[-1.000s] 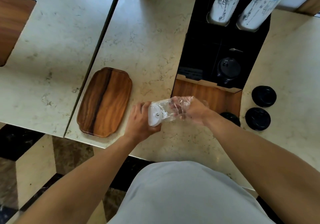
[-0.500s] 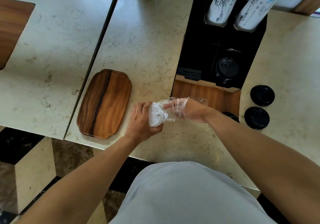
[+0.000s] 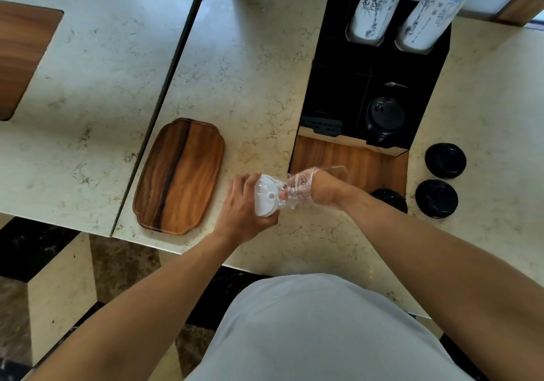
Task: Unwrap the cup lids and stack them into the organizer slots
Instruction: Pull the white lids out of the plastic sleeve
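My left hand [image 3: 241,204] grips a short stack of white cup lids [image 3: 266,196] just above the counter's front edge. Clear plastic wrap [image 3: 300,188] trails from the stack over my right hand [image 3: 321,189], which pinches the wrap where it meets the lids. Behind my hands stands the black organizer [image 3: 332,92]; a stack of black lids [image 3: 384,115] fills one of its right slots. Part of another black lid [image 3: 390,198] shows beside my right wrist.
Two black lids [image 3: 445,160] [image 3: 436,198] lie on the counter to the right of the organizer. Two tall sleeves of printed paper cups [image 3: 375,4] [image 3: 426,15] stand in its back slots. A wooden tray [image 3: 179,176] lies left of my hands.
The wrap has slid further off the white lids toward my right hand, so more of the stack's white top is bare. Both hands stay at the same spot.
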Motion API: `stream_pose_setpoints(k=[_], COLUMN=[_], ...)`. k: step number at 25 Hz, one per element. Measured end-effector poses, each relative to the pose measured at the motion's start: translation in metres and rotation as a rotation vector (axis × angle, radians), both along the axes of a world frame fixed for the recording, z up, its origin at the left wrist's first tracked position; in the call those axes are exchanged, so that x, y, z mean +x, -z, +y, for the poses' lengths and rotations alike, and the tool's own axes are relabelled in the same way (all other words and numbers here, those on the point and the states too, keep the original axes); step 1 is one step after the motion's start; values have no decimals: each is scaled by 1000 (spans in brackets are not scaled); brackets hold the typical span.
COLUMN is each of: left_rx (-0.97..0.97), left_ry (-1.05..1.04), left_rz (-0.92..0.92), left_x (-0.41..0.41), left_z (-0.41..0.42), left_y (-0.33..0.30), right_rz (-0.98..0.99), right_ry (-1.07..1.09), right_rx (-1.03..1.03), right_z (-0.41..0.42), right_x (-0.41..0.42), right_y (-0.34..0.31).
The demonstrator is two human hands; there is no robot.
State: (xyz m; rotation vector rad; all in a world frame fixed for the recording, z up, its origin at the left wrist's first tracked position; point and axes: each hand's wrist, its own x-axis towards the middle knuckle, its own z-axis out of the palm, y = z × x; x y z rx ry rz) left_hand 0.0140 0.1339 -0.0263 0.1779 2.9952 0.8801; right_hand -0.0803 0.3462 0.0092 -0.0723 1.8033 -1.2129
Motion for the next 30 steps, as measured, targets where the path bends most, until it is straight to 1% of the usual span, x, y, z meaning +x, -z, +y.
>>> stream_pose_setpoints(k=[6,10,12,16,18,21,23,25,26,30], left_rx=[19,23,19,8,10,10,9,9,9,-31], left_ry=[-16,-13,-8,8,5,11,8,2,6,18], left_rz=[34,23,2,-6,-5,-1,2,-3,-7,1], left_x=[4,5,5,6,5,4,4,2,2,-1], left_z=[3,5,6,9,11,12,12,13,13,12], left_y=[-2,-1,0,1,1,0,1,1,1,3], right_rz=[12,-7,-16,37,47,103,50,-10,-5,56], right_ry=[-25,-34,-47,-112,-118,-199,-186,-107,-91,-97], right_rx=[21,32,69,232,245,297,295,217,189,229], right_z=[-6,-2,1,2,3,4,3,0,-2,-5], right_x=[3,3,3,2,3,2,4,6,7,10], right_y=[7,19,25,26,28,35,27,16,11,-6])
